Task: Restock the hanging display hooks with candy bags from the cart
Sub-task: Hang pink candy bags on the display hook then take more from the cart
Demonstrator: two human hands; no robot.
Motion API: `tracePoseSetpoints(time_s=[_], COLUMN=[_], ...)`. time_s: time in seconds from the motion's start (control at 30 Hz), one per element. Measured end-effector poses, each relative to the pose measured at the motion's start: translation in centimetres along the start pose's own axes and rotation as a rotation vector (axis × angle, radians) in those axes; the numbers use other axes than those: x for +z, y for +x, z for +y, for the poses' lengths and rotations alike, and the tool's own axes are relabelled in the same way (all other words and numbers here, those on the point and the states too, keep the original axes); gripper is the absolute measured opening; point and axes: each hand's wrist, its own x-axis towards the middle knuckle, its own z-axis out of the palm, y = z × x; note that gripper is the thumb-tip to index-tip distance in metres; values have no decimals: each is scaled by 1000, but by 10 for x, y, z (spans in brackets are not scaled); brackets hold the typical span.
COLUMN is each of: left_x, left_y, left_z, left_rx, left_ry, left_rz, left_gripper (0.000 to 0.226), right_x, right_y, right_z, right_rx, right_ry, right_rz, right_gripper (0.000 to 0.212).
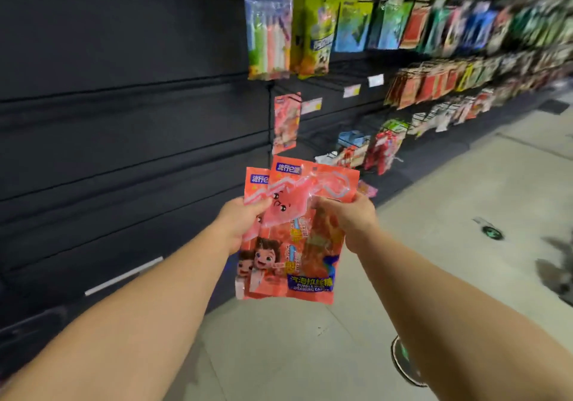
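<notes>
Left hand (240, 224) & right hand (350, 217) each pinched glossy red plastic candy bags (291, 239), prob. separating one for the matching hanging bag (286, 120).

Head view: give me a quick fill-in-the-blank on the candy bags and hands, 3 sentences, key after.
1. The person holds the red candy bags with ____ hands, the left hand on one side and the right hand on the other.
2. The number of red bags in the grip is ____.
3. A matching bag already hangs on the display, ____ the held ones in the picture.

Missing words: both; two; above
</notes>
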Motion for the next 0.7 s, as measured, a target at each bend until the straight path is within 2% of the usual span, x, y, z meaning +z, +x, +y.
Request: tracePoseSetpoints(time_s=[0.13,0.23,0.4,0.43,0.53,0.57,0.7], left_x=[37,51,63,65,64,62,43], left_y=[48,91,183,202,252,270,323], left_z=[0,2,16,21,41,48,57], left_rx=[-25,-43,-62,-73,-60,-57,-96], left_ry=[1,-10,-46,-58,-68,-71,-101], left_rz=[-25,-36,-80,-81,-17,2,91], left_gripper=[29,31,8,10,5,6,24], right_x=[-28,-32,-26,-24,-19,-17,-1], right_y=[54,104,194,213,277,297,344], right_z=[6,8,1,-2,-8,-8,-18], right_rx=[57,101,91,99,134,128,122], right_ry=[50,93,82,75,35,33,3], right_rz=[72,92,65,57,55,59,21], right_gripper=[31,33,22,27,69,71,40])
